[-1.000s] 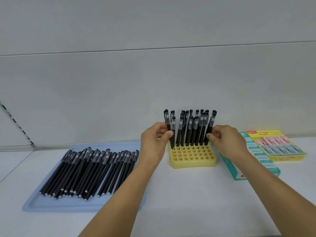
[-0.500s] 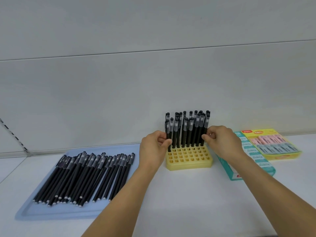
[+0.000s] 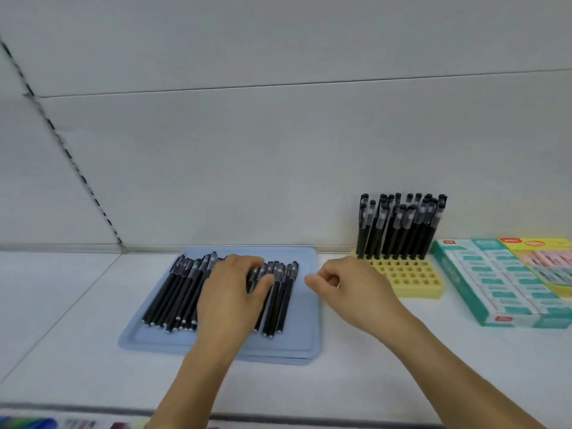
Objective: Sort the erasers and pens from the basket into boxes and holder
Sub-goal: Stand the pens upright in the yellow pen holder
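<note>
Left hand [image 3: 230, 294] is down on the row of black capped pens [image 3: 173, 295] lying side by side in the flat pale-blue plastic tray [image 3: 305, 308], fingers spread over their capped ends, thumb against one barrel; whether it actually grips a pen, I cannot tell. Pens show on both sides of that hand, caps toward the back edge of the white desk [image 3: 356, 382].

Right hand [image 3: 346, 287] hovers over the gap just off the tray's right edge, fingers curled in loosely, nothing visible in them. The nearest loose pens lie just to its left, apart from it.

Behind and to its right stands the yellow grid pen holder [image 3: 411, 281], near the desk's back edge, with a cluster of upright black pens [image 3: 399, 226] filling its rear rows. Front rows are open holes. Further right, toward the desk's right edge, lie a teal box of erasers [image 3: 501, 286] and a yellow box of erasers [image 3: 548, 258], side by side.
</note>
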